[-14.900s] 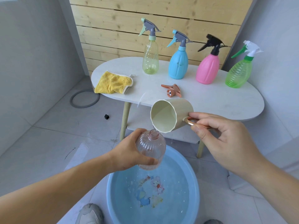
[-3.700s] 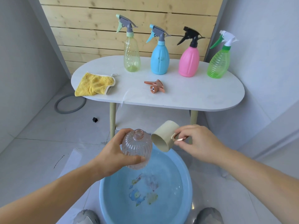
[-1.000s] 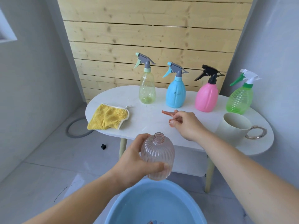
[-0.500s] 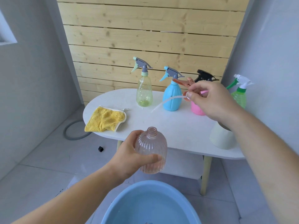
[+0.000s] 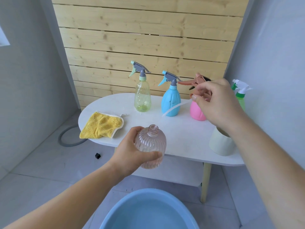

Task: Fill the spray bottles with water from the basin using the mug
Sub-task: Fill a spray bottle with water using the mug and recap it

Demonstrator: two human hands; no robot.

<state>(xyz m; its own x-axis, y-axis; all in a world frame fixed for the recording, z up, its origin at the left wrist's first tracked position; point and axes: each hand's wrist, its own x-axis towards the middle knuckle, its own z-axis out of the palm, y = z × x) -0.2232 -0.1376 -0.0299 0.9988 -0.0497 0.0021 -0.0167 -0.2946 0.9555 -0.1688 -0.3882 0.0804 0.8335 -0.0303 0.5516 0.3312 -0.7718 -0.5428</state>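
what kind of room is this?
Probably a home bathroom or utility corner: grey tiled floor, a hose ring lying on it, a blue basin of water, and a small white table against a wood-slat wall.

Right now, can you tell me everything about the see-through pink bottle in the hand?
The bottle is clear pinkish plastic, round-bellied, with ribs running up and down. Its threaded neck is open, with no sprayer on it. It is held about upright in the air before the white table, gripped round its belly by the left hand. How much water is inside, I can't tell.
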